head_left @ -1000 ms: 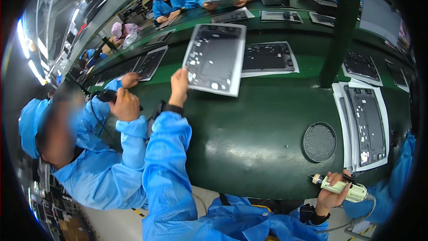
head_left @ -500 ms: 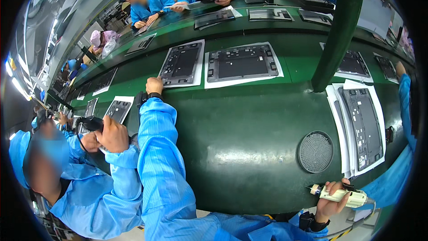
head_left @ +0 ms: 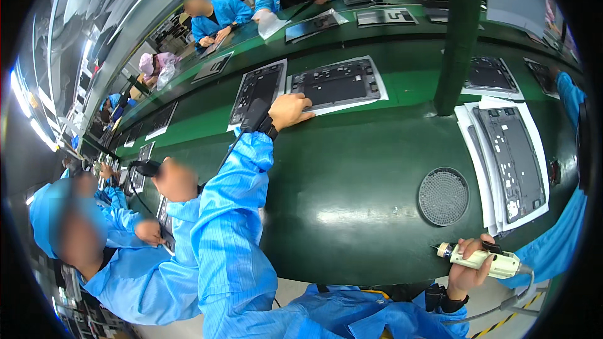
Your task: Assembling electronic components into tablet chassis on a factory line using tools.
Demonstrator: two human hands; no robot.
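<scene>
free room runs between the left hand (head_left: 290, 110) and round tray (head_left: 443, 196), a green post (head_left: 457, 44) obstructing beyond.

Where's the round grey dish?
In the head view, the round grey dish lies on the green table toward the right, just left of the stacked panels and beyond the right hand.

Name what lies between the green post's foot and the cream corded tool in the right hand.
The head view shows a round grey dish on the bench between post and tool.
</scene>
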